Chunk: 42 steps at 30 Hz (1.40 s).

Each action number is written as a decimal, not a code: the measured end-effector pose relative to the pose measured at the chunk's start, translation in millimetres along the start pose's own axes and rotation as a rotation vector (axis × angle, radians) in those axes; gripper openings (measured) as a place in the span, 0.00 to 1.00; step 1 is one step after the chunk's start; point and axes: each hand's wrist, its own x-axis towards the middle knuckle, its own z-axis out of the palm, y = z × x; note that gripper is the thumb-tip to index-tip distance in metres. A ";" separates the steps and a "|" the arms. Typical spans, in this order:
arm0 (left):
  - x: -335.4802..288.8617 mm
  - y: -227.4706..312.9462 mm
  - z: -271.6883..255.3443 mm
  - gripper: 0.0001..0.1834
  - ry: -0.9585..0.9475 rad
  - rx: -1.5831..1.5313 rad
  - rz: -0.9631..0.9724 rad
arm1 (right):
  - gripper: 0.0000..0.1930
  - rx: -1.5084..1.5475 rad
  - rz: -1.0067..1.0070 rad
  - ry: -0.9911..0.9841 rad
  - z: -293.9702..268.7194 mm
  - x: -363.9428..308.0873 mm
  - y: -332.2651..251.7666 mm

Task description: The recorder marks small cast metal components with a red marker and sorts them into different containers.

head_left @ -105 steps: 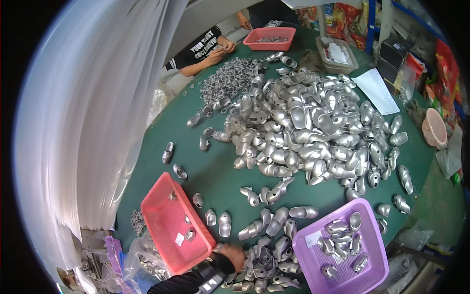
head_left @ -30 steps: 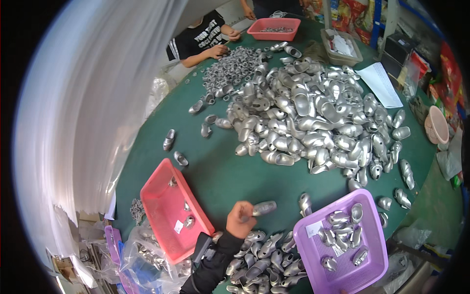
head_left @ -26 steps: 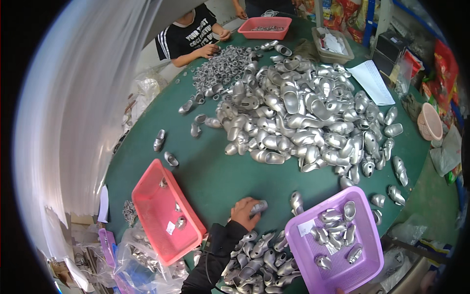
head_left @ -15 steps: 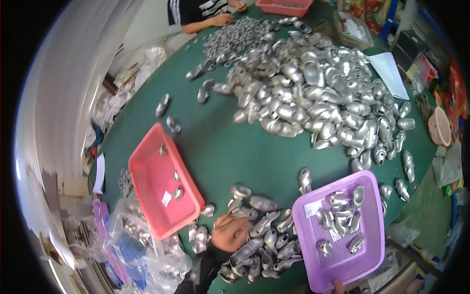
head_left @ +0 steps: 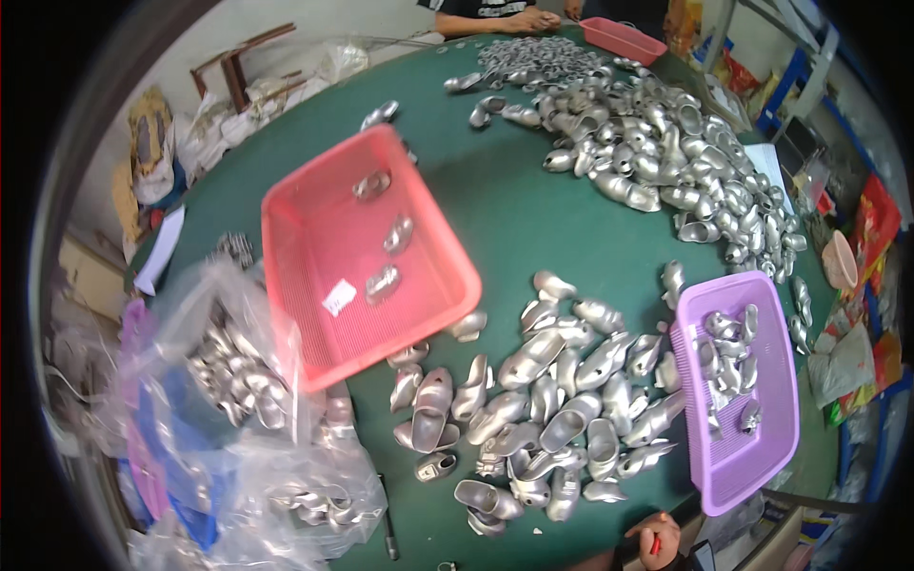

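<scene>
At the lower edge, right of centre, I see my right hand [head_left: 657, 541], its fingers curled round a small red object [head_left: 655, 545] whose kind is too small to tell. A dark sleeve shows beside it. My left hand is out of view. Just up and left of the visible hand lies a loose group of silver shoe-shaped metal pieces [head_left: 571, 423]. To the hand's upper right, a purple plastic basket [head_left: 700, 419] holds several of these pieces and a paper slip. On the left, a red plastic basket [head_left: 457, 295] holds three pieces and a white label [head_left: 339, 297].
A large heap of metal pieces [head_left: 657, 143] covers the far right of the green table [head_left: 476, 228]. Smaller grey parts [head_left: 533, 62] lie near another person's hands [head_left: 533, 19]. Clear plastic bags [head_left: 257, 476] with pieces sit at left; a dark rod [head_left: 388, 519] lies beside them.
The view has shifted, and the baskets appear farther apart. The hand that lay on the near pieces has left view. No hand is now seen touching the purple basket's near edge.
</scene>
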 end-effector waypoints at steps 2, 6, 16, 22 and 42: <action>-15.3 -39.0 45.8 0.14 0.114 0.014 -0.118 | 0.07 0.045 -0.064 0.166 23.7 -11.8 30.3; 4.1 -87.6 109.1 0.11 0.216 -0.118 -0.202 | 0.06 0.054 -0.100 0.439 47.0 -7.8 30.1; 36.3 -208.9 152.1 0.20 -0.014 0.396 -0.580 | 0.05 0.052 -0.379 0.076 27.8 6.5 22.8; 24.5 -172.9 137.5 0.20 0.014 0.376 -0.417 | 0.05 -0.203 -0.591 0.146 33.0 22.9 40.0; 27.9 -160.5 67.6 0.19 0.096 0.170 -0.528 | 0.06 -0.450 -0.343 -0.526 18.7 36.4 17.2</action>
